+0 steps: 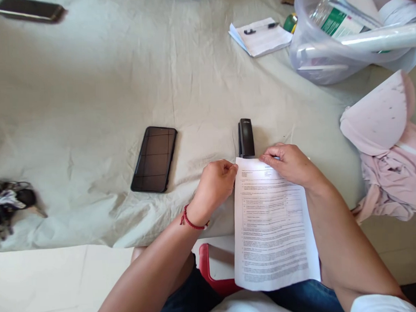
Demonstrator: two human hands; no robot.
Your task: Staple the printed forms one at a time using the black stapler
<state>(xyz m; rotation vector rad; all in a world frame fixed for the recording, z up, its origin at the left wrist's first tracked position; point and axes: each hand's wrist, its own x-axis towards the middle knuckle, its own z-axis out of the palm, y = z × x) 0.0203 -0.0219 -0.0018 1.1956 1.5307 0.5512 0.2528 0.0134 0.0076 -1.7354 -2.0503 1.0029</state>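
Our left hand (214,185) pinching the printed sheet's (273,222) top-left corner, our right hand (289,164) pressing its top edge, black stapler (246,138) at twelve o'clock, phone (155,158) at nine.

Printed sheet (273,226): text too small to read; lower edge hangs past the bed's edge.
Stapler (246,137): near end covered by the sheet's top corner.
Second phone (29,9): cut by the top edge, blurred.
Plastic tub (314,55): cropped at top and right; labels inside unreadable.
Dark bundle (6,201): cut by left edge, contents unclear.
Left hand (214,185): fingertips curled under, grip hidden.
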